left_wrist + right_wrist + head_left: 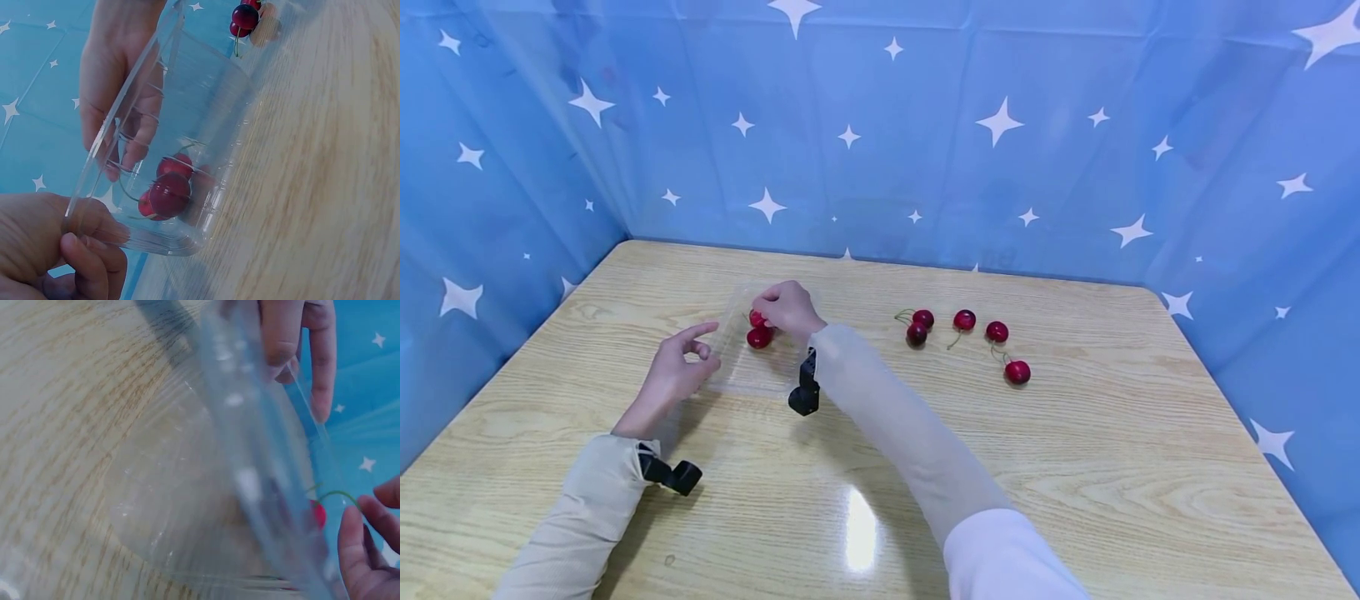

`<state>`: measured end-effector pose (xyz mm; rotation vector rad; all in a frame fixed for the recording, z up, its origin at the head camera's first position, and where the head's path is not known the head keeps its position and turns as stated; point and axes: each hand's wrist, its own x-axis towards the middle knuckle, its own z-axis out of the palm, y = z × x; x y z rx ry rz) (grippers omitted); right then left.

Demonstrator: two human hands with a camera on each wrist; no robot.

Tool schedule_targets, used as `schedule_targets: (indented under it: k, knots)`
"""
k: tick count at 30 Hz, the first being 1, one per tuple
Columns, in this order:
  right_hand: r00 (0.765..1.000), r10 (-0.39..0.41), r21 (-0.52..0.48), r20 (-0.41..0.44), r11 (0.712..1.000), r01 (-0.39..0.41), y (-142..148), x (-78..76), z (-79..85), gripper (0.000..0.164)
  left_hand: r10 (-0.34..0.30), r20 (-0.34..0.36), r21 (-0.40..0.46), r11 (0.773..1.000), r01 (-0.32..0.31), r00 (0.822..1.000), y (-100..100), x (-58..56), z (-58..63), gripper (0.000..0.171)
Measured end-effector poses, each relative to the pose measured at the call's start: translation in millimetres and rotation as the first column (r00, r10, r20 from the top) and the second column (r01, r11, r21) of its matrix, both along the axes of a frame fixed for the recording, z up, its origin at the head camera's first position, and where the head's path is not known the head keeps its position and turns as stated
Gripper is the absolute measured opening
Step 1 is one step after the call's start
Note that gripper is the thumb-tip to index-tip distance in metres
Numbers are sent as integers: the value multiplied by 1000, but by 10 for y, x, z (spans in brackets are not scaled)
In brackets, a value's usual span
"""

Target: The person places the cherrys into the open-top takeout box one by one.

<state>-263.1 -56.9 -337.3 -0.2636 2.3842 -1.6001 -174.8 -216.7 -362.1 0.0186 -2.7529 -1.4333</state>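
Observation:
A clear plastic box (758, 385) stands on the table with red cherries (170, 195) at its bottom. My left hand (679, 371) pinches the box's left rim between thumb and fingers, as the left wrist view shows. Over the box, my right hand (790, 308) reaches in from the right. Its thumb and finger pinch the thin green stem (337, 493) of a cherry (318, 514). That cherry lies low in the box beside the others. In the right wrist view the box's wall blurs across the middle and hides part of the cherries.
To the right of the box lie several loose cherries with stems: a pair (917, 325), a single cherry (964, 320), and another pair (1017, 372) farther right. The wooden table (1120, 467) ends at a blue star-patterned curtain (925, 167) behind and on both sides.

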Motion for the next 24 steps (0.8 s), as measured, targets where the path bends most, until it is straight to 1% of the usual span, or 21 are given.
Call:
schedule_targets:
  k: [4,9,12,17,19,24]
  knots:
    - [1000,13,14,-19,1000,-13,57,7,45,20,3,-2,-5,1000,-3,1000,3,4,2,54]
    - [999,26,-20,-36,999,-27,140,19,92,20,9,6,-10,1000,-9,1000,5,4,5,54]
    - [997,38,-52,-66,998,-41,197,48,107,20,9,8,-13,1000,-9,1000,9,2,4,53]
    - [989,71,-39,-133,996,-77,293,150,106,21,3,8,-12,1000,-3,1000,8,7,-5,53]
    - [987,87,-32,-136,995,-92,337,209,102,20,1,6,-11,1000,-1,1000,6,11,-6,53]
    - [983,143,-81,-119,985,-153,465,358,82,24,1,3,-8,1000,-1,1000,7,15,-5,53]
